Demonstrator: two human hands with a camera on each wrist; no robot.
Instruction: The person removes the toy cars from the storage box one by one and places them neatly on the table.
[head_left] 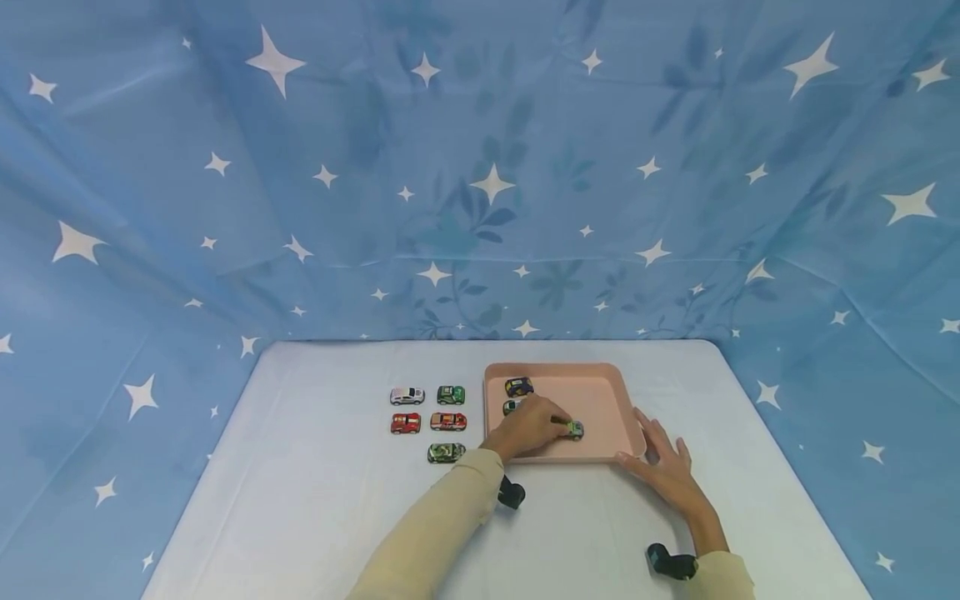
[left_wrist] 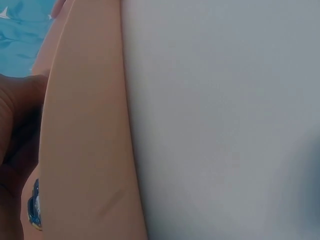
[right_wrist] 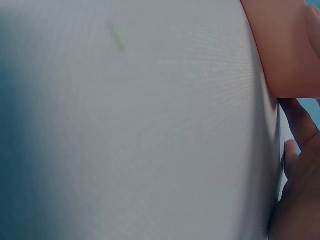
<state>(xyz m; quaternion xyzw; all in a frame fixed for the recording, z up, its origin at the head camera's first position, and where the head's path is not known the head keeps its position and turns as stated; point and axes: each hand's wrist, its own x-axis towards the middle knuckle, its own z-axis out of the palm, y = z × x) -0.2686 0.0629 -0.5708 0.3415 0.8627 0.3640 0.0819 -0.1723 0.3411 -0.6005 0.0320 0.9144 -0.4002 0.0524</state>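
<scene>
Your left hand reaches into the pink tray, its grip pinching a small green toy car that sits on the tray floor near the front rim. Your right hand lies flat with fingers spread, touching the tray's front right corner. Two more cars sit at the tray's back left. Five cars are lined up on the white bench just left of the tray.
</scene>
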